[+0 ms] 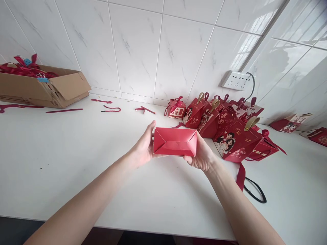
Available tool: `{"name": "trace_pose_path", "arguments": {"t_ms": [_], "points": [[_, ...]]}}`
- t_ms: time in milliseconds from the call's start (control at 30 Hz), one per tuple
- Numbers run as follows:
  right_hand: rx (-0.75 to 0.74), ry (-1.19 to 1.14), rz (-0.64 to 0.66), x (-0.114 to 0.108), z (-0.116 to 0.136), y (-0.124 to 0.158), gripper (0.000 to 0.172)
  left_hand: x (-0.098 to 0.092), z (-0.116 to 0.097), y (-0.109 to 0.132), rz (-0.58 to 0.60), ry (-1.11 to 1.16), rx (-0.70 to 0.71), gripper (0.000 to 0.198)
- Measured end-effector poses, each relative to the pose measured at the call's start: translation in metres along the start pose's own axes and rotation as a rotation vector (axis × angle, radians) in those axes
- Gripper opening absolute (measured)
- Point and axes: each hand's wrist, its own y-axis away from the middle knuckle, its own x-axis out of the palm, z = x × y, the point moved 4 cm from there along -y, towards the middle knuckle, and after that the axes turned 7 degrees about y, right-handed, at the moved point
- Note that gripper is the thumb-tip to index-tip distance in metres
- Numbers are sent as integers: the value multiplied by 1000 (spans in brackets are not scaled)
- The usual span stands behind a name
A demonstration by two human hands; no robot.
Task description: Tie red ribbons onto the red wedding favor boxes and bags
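Note:
Between my two hands I hold a red gift box (175, 141) above the white table. Its rectangular base, with folded interlocking flaps, faces me; its other sides are hidden. My left hand (145, 146) is closed on the box's left side, thumb pointing up along the edge. On the opposite side my right hand (203, 154) grips it, with fingertips under the lower right corner. Just beyond my right hand stands a cluster of red gift boxes, among them a large one with a cartoon couple (231, 141) and a small one with a ribbon bow (176, 108).
An open cardboard box (68, 89) holding dark red ribbons is at the back left. Ribbon scraps (65, 110) and a twisted cord (111, 109) lie along the table (76, 149). At the right is a black loop (257, 190). A power socket (236, 80) is on the tiled wall.

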Motion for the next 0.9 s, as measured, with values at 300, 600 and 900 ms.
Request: {"name": "trace_pose_path", "arguments": {"t_ms": [300,600,900], "points": [[-202,-131,-150,0,-3,-6,28,9,-4,9,50,-399,498,60],[-253,-40,-235,11,-2,1,35,7,-12,12,-79,-727,782,54],[-423,106,-214,10,4,0,30,3,-6,10,35,-584,748,58]]}}
